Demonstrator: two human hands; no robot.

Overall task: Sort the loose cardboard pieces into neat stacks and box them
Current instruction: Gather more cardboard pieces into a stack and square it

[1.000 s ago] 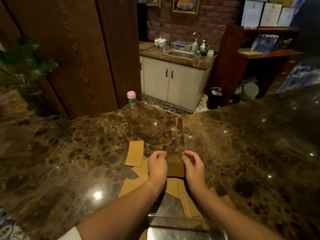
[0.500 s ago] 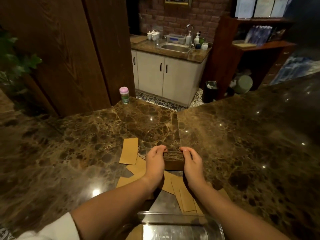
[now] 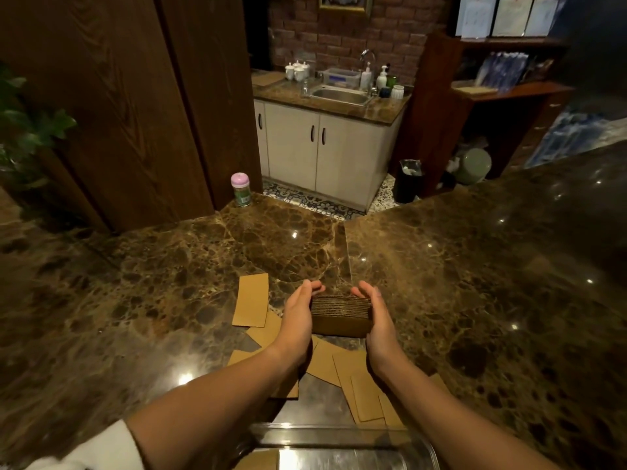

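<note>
I hold the stack of cardboard pieces (image 3: 340,315) pressed between my left hand (image 3: 298,320) and right hand (image 3: 378,322), near the middle of the tabletop (image 3: 169,283). Risk: uneven side pressure could bow the stack and spill pieces onto the loose pieces (image 3: 252,305) scattered toward the near edge, beside the clear box (image 3: 339,442).
</note>
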